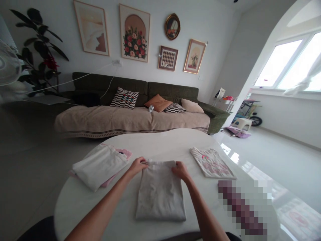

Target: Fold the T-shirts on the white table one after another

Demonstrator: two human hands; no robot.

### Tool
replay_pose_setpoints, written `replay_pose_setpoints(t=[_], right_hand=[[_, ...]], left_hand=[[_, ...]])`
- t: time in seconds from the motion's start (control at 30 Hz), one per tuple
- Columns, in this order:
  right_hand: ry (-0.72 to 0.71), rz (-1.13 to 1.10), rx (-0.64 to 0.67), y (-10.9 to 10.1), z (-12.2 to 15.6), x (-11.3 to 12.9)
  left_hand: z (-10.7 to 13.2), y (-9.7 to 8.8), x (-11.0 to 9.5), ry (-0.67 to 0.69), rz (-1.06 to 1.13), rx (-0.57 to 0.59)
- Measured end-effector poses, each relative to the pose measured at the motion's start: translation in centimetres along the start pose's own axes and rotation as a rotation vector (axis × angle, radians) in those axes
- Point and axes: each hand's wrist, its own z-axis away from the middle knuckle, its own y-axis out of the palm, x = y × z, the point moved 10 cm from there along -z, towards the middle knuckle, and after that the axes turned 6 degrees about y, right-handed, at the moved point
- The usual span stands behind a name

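A light grey folded garment (160, 195) lies flat on the white table in front of me, its far edge bunched a little. My left hand (137, 166) pinches its far left corner. At the far right corner, my right hand (180, 170) has its fingers closed on the same cloth. To the left rests a loose stack of white and pink clothes (101, 165). A folded white shirt with a pink print (213, 163) lies to the right, apart from my hands.
The white table (160, 142) has a rounded edge. Near its right side lies a blurred-out dark purple item (242, 209). Beyond stands a green sofa (173, 90) with a beige cover and several cushions. A fan (8, 65) stands at the far left.
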Motion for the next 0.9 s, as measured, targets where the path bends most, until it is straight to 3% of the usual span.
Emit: replay_pose_setpoints(t=[0.1, 0.17, 0.27, 0.33, 0.4, 0.47, 0.5, 0.6, 0.73, 0.8, 0.9], right_hand=[[-0.115, -0.12, -0.147, -6.2, 1.0, 2.1], [-0.19, -0.18, -0.227, -9.2, 2.9, 3.0], [-0.24, -0.224, -0.3, -10.4, 6.6, 2.2], [-0.23, -0.189, -0.275, -8.6, 8.8, 0.2], [-0.164, -0.021, -0.152, -5.2, 10.3, -2.3], [-0.079, 0.177, -0.029, -1.8, 11.3, -4.2], [-0.059, 0.24, 0.003, -0.5, 11.7, -4.2], [-0.141, 0.234, 0.014, 3.0, 12.8, 0.1], [-0.252, 0.186, 0.059, 8.7, 14.6, 7.5], [-0.215, 0.184, 0.046, 10.0, 15.4, 8.3], [-0.184, 0.19, 0.043, 9.0, 16.1, 6.6]], left_hand=[[0.1, -3.4, -4.6, 0.112, 0.168, -0.043], [1.3, -4.5, -7.1, 0.173, 0.258, -0.029], [4.5, -3.7, -8.5, 0.209, 0.314, 0.037], [7.1, -2.1, -7.8, 0.192, 0.306, 0.103], [9.2, 0.6, -6.7, 0.173, 0.193, 0.265], [9.8, 2.6, -5.6, 0.166, 0.021, 0.393], [9.3, 3.1, -5.3, 0.167, -0.062, 0.402], [5.7, 3.8, -5.4, 0.181, -0.194, 0.259], [2.1, 6.8, -5.2, 0.18, -0.342, 0.201], [2.0, 7.3, -4.3, 0.163, -0.408, 0.17], [3.5, 6.0, -3.3, 0.147, -0.486, 0.092]])
